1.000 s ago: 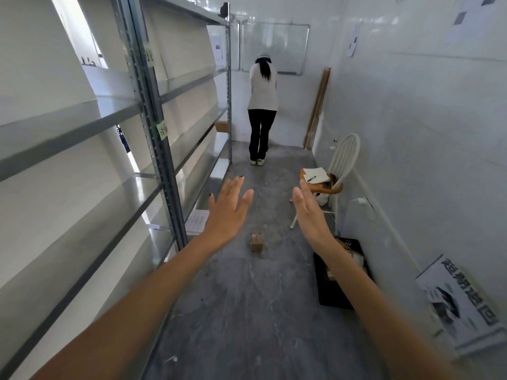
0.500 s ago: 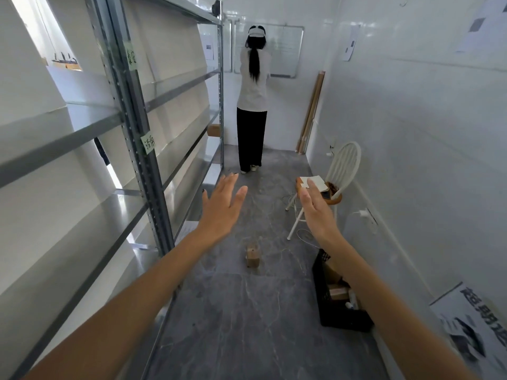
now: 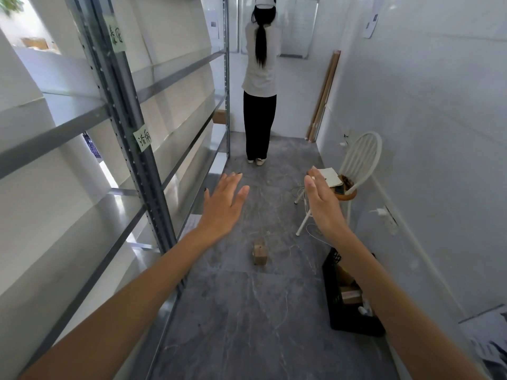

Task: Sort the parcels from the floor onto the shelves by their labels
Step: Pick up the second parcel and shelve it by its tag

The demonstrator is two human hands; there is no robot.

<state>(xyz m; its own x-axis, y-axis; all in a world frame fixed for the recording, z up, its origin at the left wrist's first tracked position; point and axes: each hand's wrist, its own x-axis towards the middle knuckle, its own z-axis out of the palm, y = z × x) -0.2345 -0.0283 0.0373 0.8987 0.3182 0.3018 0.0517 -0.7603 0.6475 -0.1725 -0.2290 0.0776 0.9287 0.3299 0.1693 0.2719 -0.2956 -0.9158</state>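
A small brown cardboard parcel [image 3: 259, 252] lies on the grey floor in the middle of the aisle. My left hand [image 3: 224, 208] is stretched out above and left of it, fingers spread, holding nothing. My right hand [image 3: 321, 202] reaches forward to the right of the parcel, flat and empty. Grey metal shelves [image 3: 129, 124] run along the left, with green handwritten labels [image 3: 143, 140] on the upright. A black crate [image 3: 346, 303] by the right wall holds more brown parcels.
A person [image 3: 260, 78] stands with their back to me at the far end of the aisle. A white chair [image 3: 356, 163] with a notebook on its seat stands against the right wall. Thin cables trail on the floor beside it. Papers [image 3: 488, 341] lean at the lower right.
The view has moved forward down the aisle, so the parcel, chair and crate look closer. Both hands stay stretched out and empty.
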